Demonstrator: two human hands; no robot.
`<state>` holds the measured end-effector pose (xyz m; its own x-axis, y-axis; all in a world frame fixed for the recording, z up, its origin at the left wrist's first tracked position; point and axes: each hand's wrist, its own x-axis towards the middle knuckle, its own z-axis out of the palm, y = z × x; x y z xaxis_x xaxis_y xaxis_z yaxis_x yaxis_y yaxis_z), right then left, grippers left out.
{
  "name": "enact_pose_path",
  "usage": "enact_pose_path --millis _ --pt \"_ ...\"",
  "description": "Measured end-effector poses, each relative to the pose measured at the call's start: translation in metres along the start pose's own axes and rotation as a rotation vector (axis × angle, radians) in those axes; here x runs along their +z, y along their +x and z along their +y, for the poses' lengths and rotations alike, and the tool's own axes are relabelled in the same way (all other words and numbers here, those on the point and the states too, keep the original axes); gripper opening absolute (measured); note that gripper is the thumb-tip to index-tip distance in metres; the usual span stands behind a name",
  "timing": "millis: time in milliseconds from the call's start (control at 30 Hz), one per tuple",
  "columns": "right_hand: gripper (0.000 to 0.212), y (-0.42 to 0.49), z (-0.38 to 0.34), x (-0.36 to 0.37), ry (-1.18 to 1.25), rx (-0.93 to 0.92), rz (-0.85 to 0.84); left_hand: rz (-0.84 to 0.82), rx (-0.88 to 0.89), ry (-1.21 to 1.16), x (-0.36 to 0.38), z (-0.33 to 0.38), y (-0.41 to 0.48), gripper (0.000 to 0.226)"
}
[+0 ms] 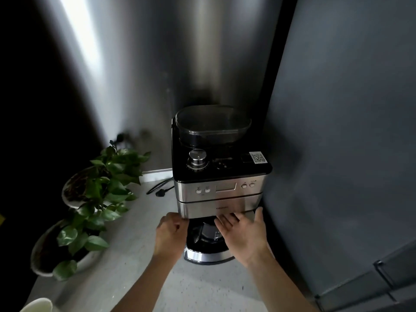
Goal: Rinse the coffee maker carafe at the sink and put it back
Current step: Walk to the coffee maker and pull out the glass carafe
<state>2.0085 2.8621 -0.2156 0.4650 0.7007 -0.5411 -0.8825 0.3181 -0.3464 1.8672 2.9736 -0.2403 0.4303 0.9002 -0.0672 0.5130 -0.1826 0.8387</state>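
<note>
Both hands (172,233) (244,233) partly hide the carafe (202,236) under the coffee maker (220,192).

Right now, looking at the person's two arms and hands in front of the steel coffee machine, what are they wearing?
Nothing that shows. Both forearms are bare up to the bottom edge of the picture, with no sleeve in view. The left hand and the right hand wear no gloves, and no watch, ring or bracelet is visible on either wrist or on the fingers.

Brushed steel coffee maker (219,194) w/ glossy blk top, glass carafe (204,233)
</note>
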Motion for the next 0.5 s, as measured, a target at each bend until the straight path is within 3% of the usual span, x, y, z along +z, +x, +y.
enact_pose_path --millis 133,300,500 --pt "0.086 0.014 0.009 0.003 0.058 0.012 -0.026 -0.111 -0.043 0.118 0.014 -0.011 0.011 0.023" --pt "0.078 0.027 0.011 0.0 0.128 0.005 -0.061 -0.193 -0.077 0.028 0.017 -0.018 0.014 0.019" --pt "0.072 0.037 0.005 -0.003 0.207 -0.023 -0.047 -0.205 -0.074 -0.003 0.017 -0.02 0.021 0.039"
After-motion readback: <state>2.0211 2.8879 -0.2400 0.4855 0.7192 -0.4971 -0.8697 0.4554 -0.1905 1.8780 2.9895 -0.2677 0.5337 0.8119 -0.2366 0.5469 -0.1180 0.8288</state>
